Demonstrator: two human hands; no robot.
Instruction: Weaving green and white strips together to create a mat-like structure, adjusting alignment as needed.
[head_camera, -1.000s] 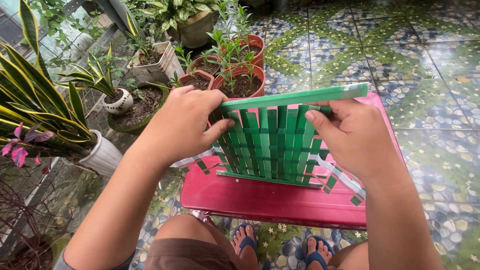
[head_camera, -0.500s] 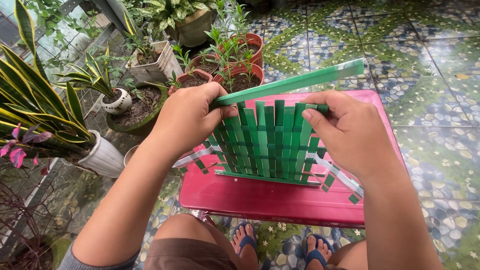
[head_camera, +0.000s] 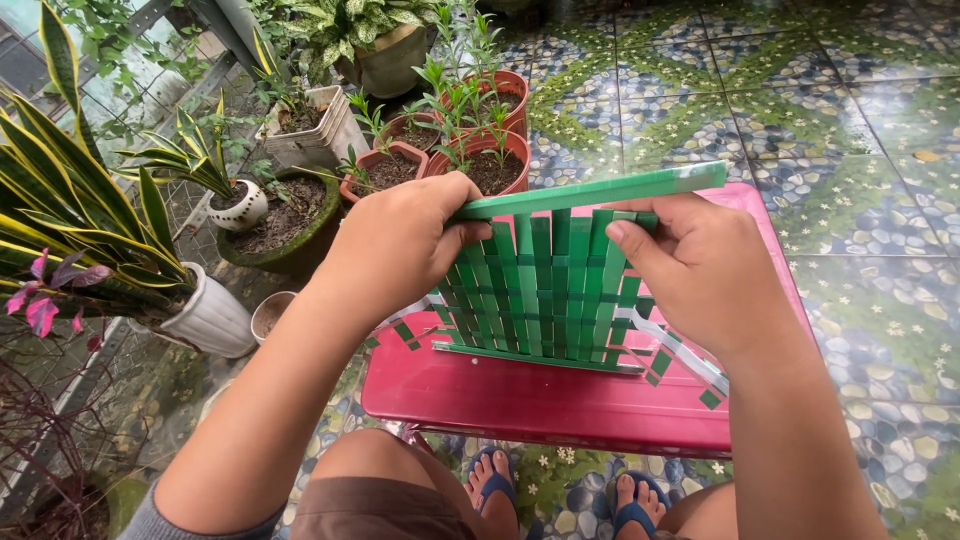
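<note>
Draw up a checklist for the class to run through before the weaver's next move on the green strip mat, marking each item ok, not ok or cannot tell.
1. Left hand grips the woven green mat at its left edge: ok.
2. Right hand grips its right edge: ok.
3. Top horizontal strip sits level with the rows below: not ok, it slants.
4. Mat's lower edge rests on the red stool: ok.
5. Loose strip ends are secured: cannot tell.

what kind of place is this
Likely a home patio or garden corner: potted plants crowd the left, patterned pebble-look floor tiles cover the ground, and a red plastic stool serves as a work surface.
</note>
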